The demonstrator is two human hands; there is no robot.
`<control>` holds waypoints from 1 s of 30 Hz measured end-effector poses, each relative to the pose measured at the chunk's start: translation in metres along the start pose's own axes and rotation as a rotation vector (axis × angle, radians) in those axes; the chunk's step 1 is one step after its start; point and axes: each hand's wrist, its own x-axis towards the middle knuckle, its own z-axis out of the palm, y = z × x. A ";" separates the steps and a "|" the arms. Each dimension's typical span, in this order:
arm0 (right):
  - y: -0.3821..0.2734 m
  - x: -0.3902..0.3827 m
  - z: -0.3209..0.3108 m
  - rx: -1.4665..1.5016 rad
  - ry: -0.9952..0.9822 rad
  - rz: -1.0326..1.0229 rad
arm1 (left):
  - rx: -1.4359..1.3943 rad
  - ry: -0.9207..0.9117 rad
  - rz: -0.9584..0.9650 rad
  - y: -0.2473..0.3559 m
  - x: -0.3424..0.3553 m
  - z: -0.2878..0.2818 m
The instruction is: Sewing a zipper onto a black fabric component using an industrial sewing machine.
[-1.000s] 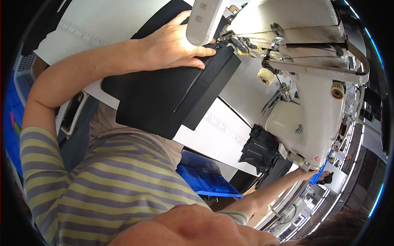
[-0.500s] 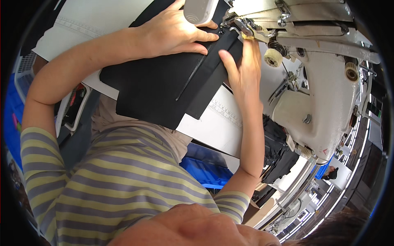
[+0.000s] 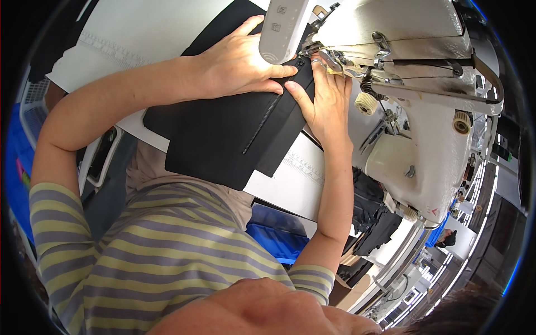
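Observation:
A black fabric panel [image 3: 215,131] lies on the white table, a metal zipper [image 3: 261,124] running lengthwise along it. My left hand [image 3: 240,64] rests flat on the panel left of the zipper, fingers spread, partly hidden by a white rounded device [image 3: 283,30]. On the other side, my right hand [image 3: 329,109] presses the cloth's right edge, its fingers stretched toward the presser foot area and its thumb close to my left thumb. The far end of the zipper meets the sewing machine's [image 3: 427,111] needle area, where the fingertips are partly covered by metal parts.
A measuring scale is printed on the white tabletop [image 3: 301,192]. Below its near edge sits a blue bin [image 3: 276,240]. Dark cloth pieces [image 3: 377,215] are heaped beyond my right forearm. At the left are a white basket [image 3: 36,103] and blue material [image 3: 17,151].
The view has shifted, with machine and cloth lower in the picture. My right thumb has come closer to my left thumb. The cloth seems slightly further toward the needle. Both hands stay on it.

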 end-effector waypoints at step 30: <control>-0.010 -0.014 0.007 -0.061 0.281 -0.143 | 0.023 0.035 0.043 0.000 -0.001 -0.002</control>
